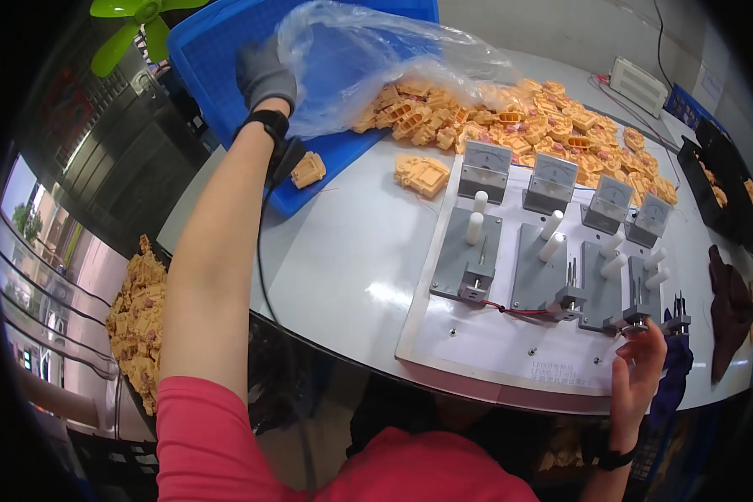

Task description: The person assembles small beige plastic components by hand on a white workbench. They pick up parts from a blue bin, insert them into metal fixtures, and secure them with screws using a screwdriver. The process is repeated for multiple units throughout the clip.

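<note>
My left hand wears a grey glove and reaches over the far blue crate, beside the edge of a clear plastic bag. Its fingers are dark and blurred, so whether they grip the bag does not show. Bare and half curled, my right hand has its fingertips at a small metal knob on the front of the fourth grey test fixture. Thumb and fingers are apart there, with nothing visible between them. One orange plastic housing lies on the table behind the leftmost fixture.
A heap of orange housings spreads behind a row of analogue meters. Another housing rests on the blue crate's near edge. More pile up at lower left. A dark cable hangs from my left wrist. Black bins stand at right.
</note>
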Action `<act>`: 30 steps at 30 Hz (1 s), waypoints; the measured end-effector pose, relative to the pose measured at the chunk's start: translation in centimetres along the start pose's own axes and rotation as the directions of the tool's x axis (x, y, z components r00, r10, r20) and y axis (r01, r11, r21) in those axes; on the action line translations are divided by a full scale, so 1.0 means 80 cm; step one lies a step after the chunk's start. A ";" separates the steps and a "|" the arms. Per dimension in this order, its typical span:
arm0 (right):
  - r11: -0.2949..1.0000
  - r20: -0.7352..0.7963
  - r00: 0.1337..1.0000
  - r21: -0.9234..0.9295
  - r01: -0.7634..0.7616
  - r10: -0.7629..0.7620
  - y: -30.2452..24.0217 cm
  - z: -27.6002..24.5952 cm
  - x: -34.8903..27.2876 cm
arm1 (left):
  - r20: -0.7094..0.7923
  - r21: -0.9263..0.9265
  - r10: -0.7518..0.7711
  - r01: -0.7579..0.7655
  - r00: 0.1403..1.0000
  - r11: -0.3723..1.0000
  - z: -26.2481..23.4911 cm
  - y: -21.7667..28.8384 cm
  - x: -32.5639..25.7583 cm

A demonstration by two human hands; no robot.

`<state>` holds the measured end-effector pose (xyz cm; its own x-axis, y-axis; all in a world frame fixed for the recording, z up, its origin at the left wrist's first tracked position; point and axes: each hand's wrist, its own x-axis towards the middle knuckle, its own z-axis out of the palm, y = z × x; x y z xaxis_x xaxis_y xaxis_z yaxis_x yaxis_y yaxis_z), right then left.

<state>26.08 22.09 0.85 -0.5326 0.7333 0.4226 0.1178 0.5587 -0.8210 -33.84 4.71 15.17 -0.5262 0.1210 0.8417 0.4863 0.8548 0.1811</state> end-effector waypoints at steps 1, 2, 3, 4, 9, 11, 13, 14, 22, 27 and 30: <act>1.000 -0.002 1.000 -0.004 -0.002 0.002 0.002 0.000 -0.001 | 0.068 0.231 0.054 -0.069 0.996 0.971 0.008 -0.007 -0.013; 1.000 -0.006 1.000 -0.003 -0.007 0.007 0.001 0.000 -0.001 | 0.287 0.332 -0.030 -0.070 0.958 0.941 0.017 -0.014 -0.029; 1.000 -0.003 1.000 0.002 -0.012 0.012 -0.001 0.001 -0.001 | 0.479 0.434 -0.140 -0.095 0.867 0.896 0.019 -0.024 -0.049; 1.000 -0.003 1.000 0.006 -0.013 0.013 -0.003 0.002 -0.001 | 0.475 0.464 -0.325 0.081 0.818 0.882 0.047 -0.051 -0.073; 0.999 0.058 0.998 -0.017 0.034 -0.032 -0.002 -0.001 -0.001 | 0.720 0.352 -0.356 0.129 0.596 0.927 0.097 -0.050 -0.135; 0.999 0.044 0.999 -0.021 0.031 -0.030 -0.002 0.000 -0.001 | 0.839 0.129 -0.227 0.224 0.494 0.966 0.098 -0.037 -0.130; 1.000 0.007 1.000 -0.015 -0.003 0.003 -0.003 0.004 -0.002 | 0.915 -0.062 -0.081 0.336 0.396 0.940 0.086 -0.028 -0.130; 1.000 -0.008 1.000 -0.021 -0.014 0.014 -0.003 0.004 -0.003 | 0.968 -0.076 0.003 0.282 0.250 0.956 0.063 0.010 -0.122; 1.000 0.014 1.000 0.000 -0.008 0.008 -0.001 0.005 0.000 | 0.844 -0.399 -0.089 0.731 0.529 0.554 0.091 0.026 -0.097; 0.999 -0.007 0.999 -0.029 -0.035 0.035 0.002 0.003 -0.003 | 0.527 -0.492 -0.198 0.487 0.826 0.722 0.162 -0.023 -0.055; 0.998 -0.012 0.998 -0.034 -0.061 0.061 -0.001 0.001 -0.005 | 0.514 -0.368 -0.201 0.426 0.834 0.827 0.173 -0.041 -0.056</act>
<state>26.25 21.75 0.70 -0.5144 0.7706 0.3763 0.1785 0.5254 -0.8319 -42.73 8.35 3.74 -0.8953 0.1887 0.4036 0.4341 0.5727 0.6953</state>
